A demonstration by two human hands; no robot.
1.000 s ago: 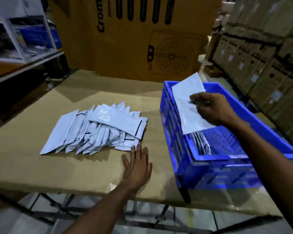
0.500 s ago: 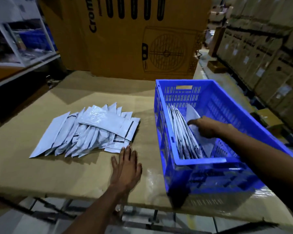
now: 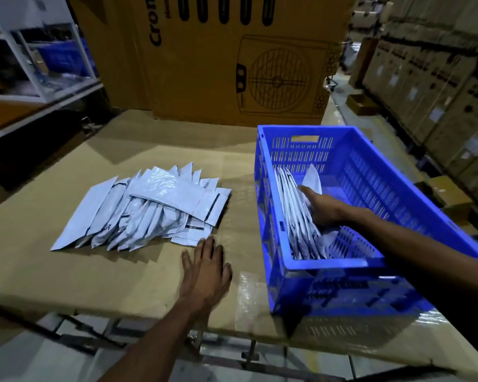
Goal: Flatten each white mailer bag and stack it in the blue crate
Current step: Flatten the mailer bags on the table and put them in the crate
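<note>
Shelving: a white-framed shelf unit (image 3: 36, 59) stands far left of the blue crate, well beyond the table edge; its contents are blurred, with something blue on one level.
Loose mailers: a fanned pile of white mailer bags (image 3: 146, 208) lies flat on the table to the left of the blue crate, overlapping one another; the top bag lies across the rest and shows a dark strip near its right end.
Table: a brown cardboard-covered table (image 3: 53, 277) carries the pile and the blue crate; a shiny band of clear tape runs along its near edge just left of the crate.
Left hand: the left hand (image 3: 206, 267) lies palm down on the table between the pile and the blue crate, fingers straight and spread, its fingertips just touching the pile's near edge; it grasps nothing.
Big carton: a tall brown carton (image 3: 232, 59) stands behind the table, left of and behind the blue crate; it bears a line drawing of a fan-fronted appliance and bold black letters reading "Cro", the rest cut off.
Blue crate: the blue crate (image 3: 370, 172) sits on the table's right part, with slotted walls.
Stacked mailers: a row of white mailer bags (image 3: 290, 205) stands on edge inside the blue crate, leaning against its left wall.
Right hand: the right hand (image 3: 322, 209) reaches into the blue crate and presses against the rightmost bag of the row, fingers fairly straight; whether the thumb pinches the bag I cannot tell.
Stacked cartons: rows of brown cartons (image 3: 439, 78) rise far right of the blue crate; their white labels are too small to read.
</note>
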